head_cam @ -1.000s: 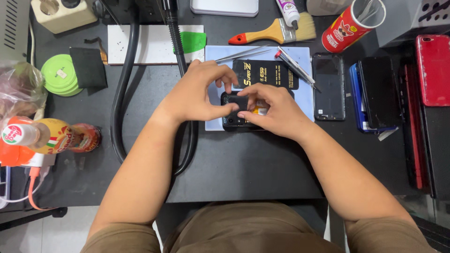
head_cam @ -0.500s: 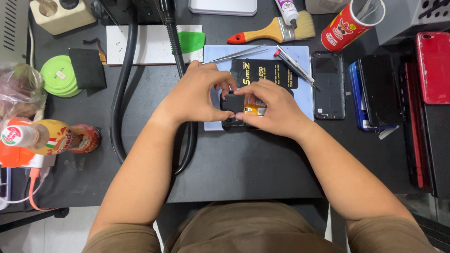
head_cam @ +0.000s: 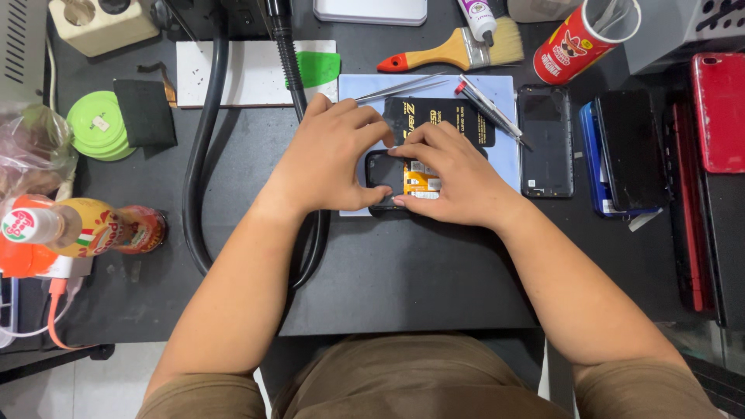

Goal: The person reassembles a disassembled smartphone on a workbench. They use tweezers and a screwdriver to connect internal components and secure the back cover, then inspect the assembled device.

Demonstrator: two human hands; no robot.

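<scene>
Both hands, left hand [head_cam: 330, 159] and right hand [head_cam: 454, 178], have closed in tighter around the opened phone [head_cam: 392, 180] on the blue mat [head_cam: 504, 116] between them, fingertips now pressing its orange-taped innards down.

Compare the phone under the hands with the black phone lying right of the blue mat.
The opened phone is pinched between left hand and right hand, its orange and silver insides exposed; the black phone lies untouched, showing a plain dark face. The opened phone rests on the blue mat; the black phone sits beside it. Both are dark and lie flat.
</scene>
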